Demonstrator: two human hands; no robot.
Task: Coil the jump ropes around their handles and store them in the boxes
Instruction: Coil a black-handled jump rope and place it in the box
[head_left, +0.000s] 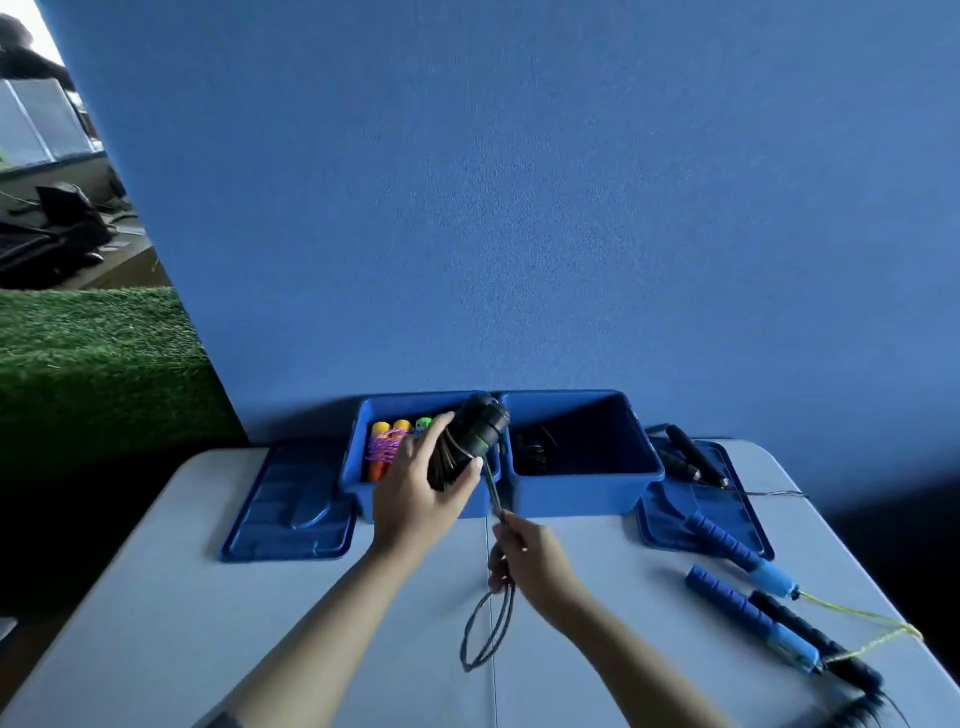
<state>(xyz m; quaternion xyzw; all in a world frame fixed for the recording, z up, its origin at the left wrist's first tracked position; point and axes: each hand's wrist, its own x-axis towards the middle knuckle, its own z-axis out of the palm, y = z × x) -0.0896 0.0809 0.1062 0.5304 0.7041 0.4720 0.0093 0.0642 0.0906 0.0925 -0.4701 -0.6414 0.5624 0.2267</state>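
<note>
My left hand (415, 488) grips a pair of black jump-rope handles (480, 423) with dark rope wound around them, held in front of the two blue boxes. My right hand (530, 558) pinches the same dark rope (485, 629), whose loose loop hangs down to the table. The left blue box (358, 467) holds a coiled purple rope with orange and yellow handles (384, 447). The right blue box (582, 488) has a dark coiled rope (535, 447) inside. On the right lie a blue-handled rope (737, 603) with a yellow cord and a black-handled rope (810, 639).
A blue lid (291, 509) lies flat left of the boxes and another lid (675, 514) right of them, under one blue handle. More black handles (693, 452) rest at the back right. The white table (208, 597) stands against a blue wall; green turf is at left.
</note>
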